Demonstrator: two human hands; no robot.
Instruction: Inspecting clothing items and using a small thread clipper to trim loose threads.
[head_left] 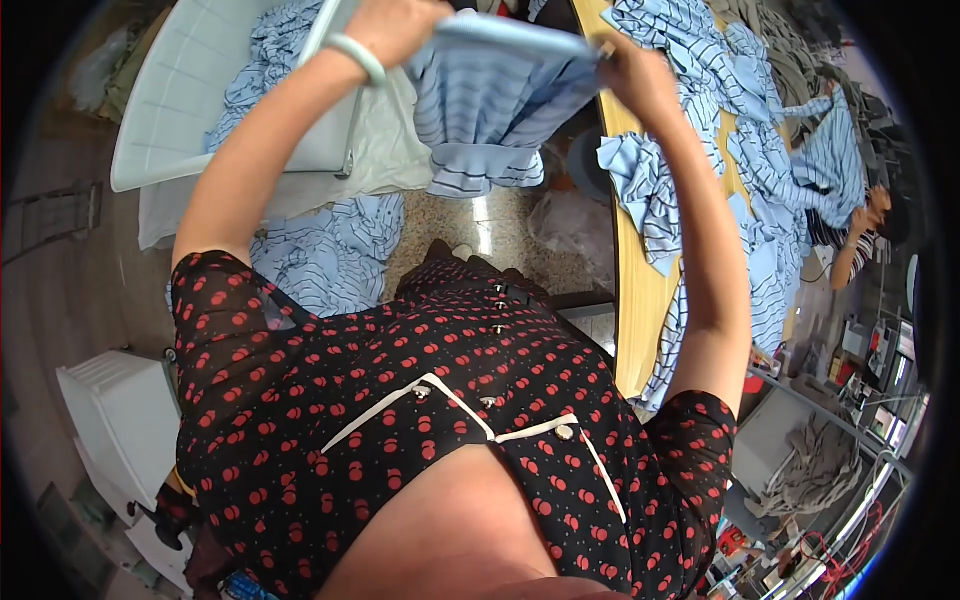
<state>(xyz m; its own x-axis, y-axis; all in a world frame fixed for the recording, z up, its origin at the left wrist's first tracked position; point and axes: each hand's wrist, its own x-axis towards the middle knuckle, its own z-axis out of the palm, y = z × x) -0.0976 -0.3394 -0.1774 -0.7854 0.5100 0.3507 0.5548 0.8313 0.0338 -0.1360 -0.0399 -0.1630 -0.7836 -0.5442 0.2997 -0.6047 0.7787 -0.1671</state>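
A light blue garment point(490, 105) with dark stripes hangs stretched between my two hands, over the gap between a white bin and a wooden table. My left hand point(395, 30), below a pale bangle, is closed on one upper corner, and its fingertips are cut by the frame's top edge. My right hand point(640, 80) pinches the other corner above the table's edge. A plain blue band runs taut along the top; the cloth falls in gathers to a folded lower part. Motion blurs the upper edge slightly.
The white bin point(165, 110) holds striped cloth. More striped cloth point(330, 255) lies low beside it. Striped pieces cover much of the wooden table point(632, 300). Clear plastic point(575, 235) lies on the speckled floor. Another person's hand point(878, 205) is at the far right, near striped cloth.
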